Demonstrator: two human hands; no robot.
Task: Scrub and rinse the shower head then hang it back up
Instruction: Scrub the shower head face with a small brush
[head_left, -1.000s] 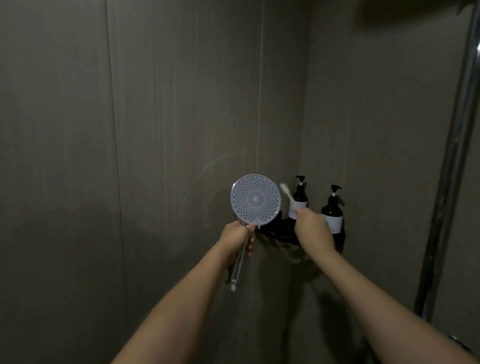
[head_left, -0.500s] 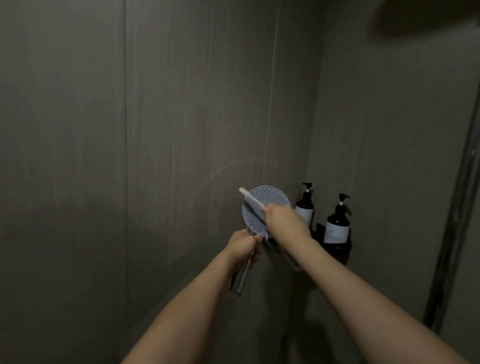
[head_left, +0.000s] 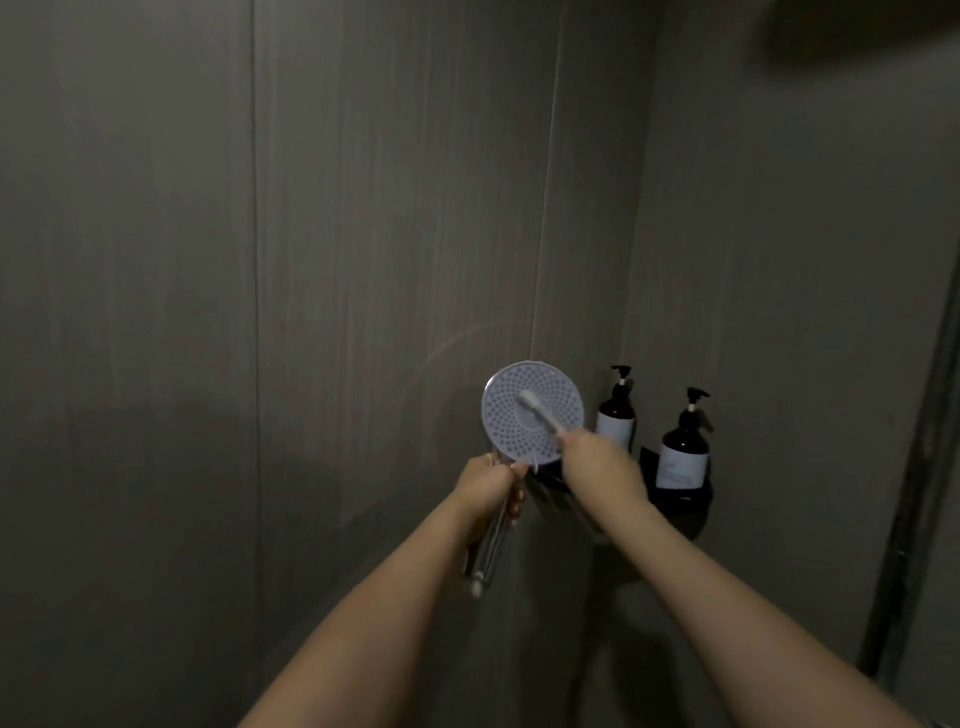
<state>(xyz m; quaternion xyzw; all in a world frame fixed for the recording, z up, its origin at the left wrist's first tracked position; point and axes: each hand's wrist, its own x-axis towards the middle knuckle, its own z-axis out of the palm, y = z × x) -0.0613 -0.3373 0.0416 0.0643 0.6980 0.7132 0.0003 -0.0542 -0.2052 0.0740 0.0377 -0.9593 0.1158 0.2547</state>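
A round shower head (head_left: 511, 431) with a pale, dotted face points toward me, held upright in front of the grey tiled corner. My left hand (head_left: 485, 486) grips its chrome handle (head_left: 491, 545) just below the face. My right hand (head_left: 597, 462) is closed on a white toothbrush (head_left: 540, 413). The brush head rests against the middle of the dotted face.
Two dark pump bottles (head_left: 617, 410) (head_left: 684, 447) with pale labels stand on a black corner shelf (head_left: 685, 501) right of the shower head. A chrome vertical rail (head_left: 914, 467) runs down the right edge. Grey wall panels fill the left and back.
My right hand brought the toothbrush from the shelf side onto the shower face, then slid the brush head from the upper left rim to the centre. The left hand keeps its grip.
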